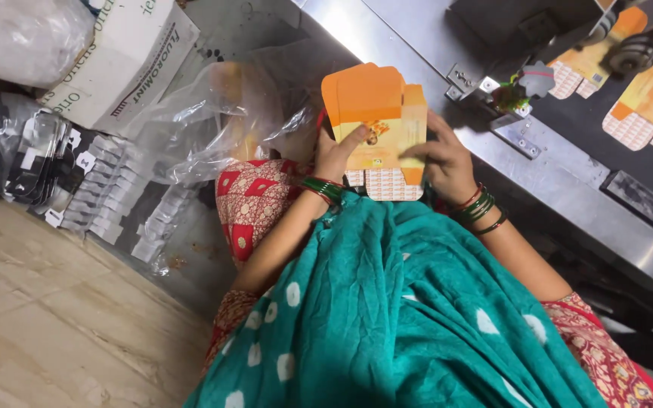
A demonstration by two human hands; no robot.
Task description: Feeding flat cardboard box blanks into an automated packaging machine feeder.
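Teal cloth (387, 317) drapes the lap, above which the left hand (335, 155) and right hand (444, 162) both grip an orange flat-carton stack (376, 125), while more cartons (648, 102) already lie on the machine belt (568, 125).

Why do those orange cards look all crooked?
The orange cards held between the left hand and right hand are fanned unevenly, their top edges not lined up. More flat cards lie tilted at different angles on the dark machine belt.
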